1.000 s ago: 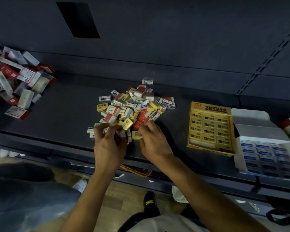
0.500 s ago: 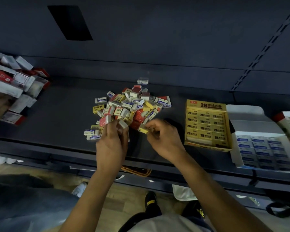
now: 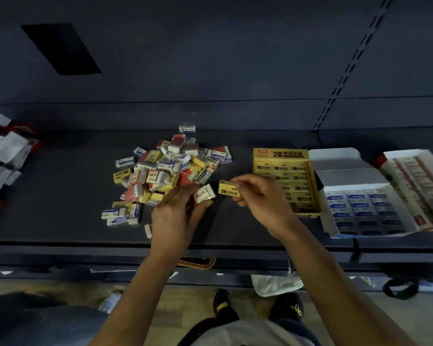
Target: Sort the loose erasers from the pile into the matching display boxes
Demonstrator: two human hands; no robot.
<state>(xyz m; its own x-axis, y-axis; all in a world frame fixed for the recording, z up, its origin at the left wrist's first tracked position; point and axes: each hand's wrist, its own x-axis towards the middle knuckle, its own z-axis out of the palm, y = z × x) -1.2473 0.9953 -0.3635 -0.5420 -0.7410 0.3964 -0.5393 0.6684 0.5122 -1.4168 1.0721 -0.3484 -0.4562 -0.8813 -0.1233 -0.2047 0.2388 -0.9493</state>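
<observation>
A yellow eraser (image 3: 228, 189) is pinched by its right end in the right hand (image 3: 263, 199), long axis left-right. The matching yellow display box (image 3: 280, 154) is set just right of that hand. A red-and-white eraser (image 3: 205, 193) is gripped by the left hand (image 3: 173, 218).

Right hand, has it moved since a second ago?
Yes. The right hand, pinching a yellow eraser, has moved right, from the near edge of the pile toward the yellow display box. The left hand holds a red-and-white eraser.
</observation>
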